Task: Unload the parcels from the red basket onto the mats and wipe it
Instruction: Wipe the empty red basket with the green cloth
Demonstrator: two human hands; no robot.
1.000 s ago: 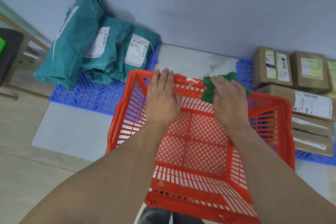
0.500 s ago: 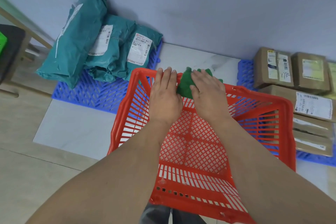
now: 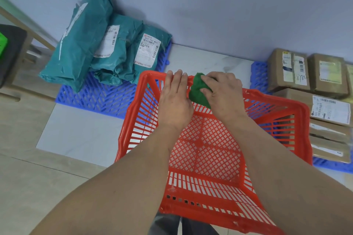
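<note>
The red plastic basket [image 3: 298,120] stands on the floor in front of me with no parcels inside. My left hand [image 3: 174,103] grips its far rim, fingers curled over the edge. My right hand [image 3: 222,91] presses a green cloth [image 3: 197,91] against the inside of that far wall, right beside the left hand. Several teal mailer bags [image 3: 99,44] lie piled on a blue mat [image 3: 99,99] at the left. Brown cardboard parcels [image 3: 324,89] lie stacked on another blue mat [image 3: 258,74] at the right.
A grey-blue wall runs behind the mats. A wooden frame with a dark seat [image 3: 11,53] stands at the far left. Pale floor tile [image 3: 80,135] lies between the left mat and the basket.
My right hand has slid the green cloth leftward along the basket's far wall until it sits next to my left hand. The left hand kept its grip on the rim.
</note>
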